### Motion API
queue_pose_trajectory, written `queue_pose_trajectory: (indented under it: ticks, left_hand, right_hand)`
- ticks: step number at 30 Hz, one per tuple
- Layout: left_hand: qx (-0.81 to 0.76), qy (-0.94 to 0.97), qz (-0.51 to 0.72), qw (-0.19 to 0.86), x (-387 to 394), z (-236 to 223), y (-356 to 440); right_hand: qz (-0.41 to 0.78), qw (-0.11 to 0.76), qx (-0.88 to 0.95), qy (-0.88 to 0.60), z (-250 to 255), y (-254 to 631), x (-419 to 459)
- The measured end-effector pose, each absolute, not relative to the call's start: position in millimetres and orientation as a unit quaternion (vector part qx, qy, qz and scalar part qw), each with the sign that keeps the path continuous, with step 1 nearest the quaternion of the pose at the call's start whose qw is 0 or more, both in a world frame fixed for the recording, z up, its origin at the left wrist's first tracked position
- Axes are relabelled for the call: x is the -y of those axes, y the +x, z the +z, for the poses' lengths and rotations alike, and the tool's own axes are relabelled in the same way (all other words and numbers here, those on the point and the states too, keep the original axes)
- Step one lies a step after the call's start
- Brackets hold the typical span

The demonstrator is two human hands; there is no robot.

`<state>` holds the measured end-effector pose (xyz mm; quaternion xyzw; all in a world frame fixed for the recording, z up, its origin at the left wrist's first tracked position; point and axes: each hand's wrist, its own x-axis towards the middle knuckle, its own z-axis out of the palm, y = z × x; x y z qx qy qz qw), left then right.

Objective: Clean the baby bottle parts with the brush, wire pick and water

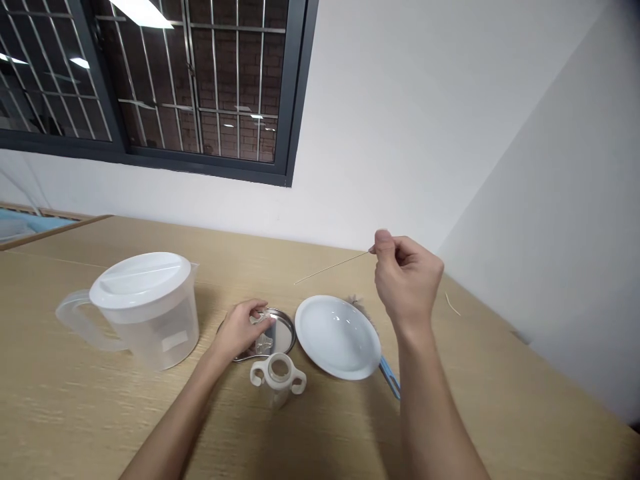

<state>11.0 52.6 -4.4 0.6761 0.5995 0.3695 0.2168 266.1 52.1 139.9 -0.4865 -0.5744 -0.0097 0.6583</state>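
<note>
My right hand [403, 280] is raised above the table, thumb and fingers pinched on one end of a thin pale strand [333, 267]. The strand slants down to the left, nearly straight, its far end free in the air; I cannot tell whether it is string or wire. Low over a round shiny metal tray [286, 333] is my left hand [243, 328], its thumb and fingers apart. Beneath the thumb, a small clear object [264, 344] lies in the tray, partly covered by the hand. Whether the fingers touch it is hidden.
A white bowl [335, 337] stands right of the tray, partly covering a blue-handled brush [390, 377]. In front is a cream holder with two hooked arms [279, 377]. A lidded plastic pitcher [155, 313] stands left. Another short pale strand [453, 304] lies right.
</note>
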Motion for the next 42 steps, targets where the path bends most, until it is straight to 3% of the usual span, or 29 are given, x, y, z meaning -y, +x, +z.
queue_pose_trajectory:
  ticks: [15,33,42]
  left_hand:
    - [-0.526,0.742,0.369,0.191,-50.2,-10.5,23.0]
    - [-0.563,0.700,0.436,0.060,-44.3,3.6,21.3]
    - [-0.569,0.687,0.444,0.084,-43.6,0.2,20.5]
  right_hand:
    - [-0.020,0.649,0.590,-0.480,140.6,265.9,-50.0]
    - [-0.027,0.651,0.592,-0.474,139.8,264.2,-50.6]
    - [0.031,0.650,0.605,-0.459,139.1,260.8,-47.9]
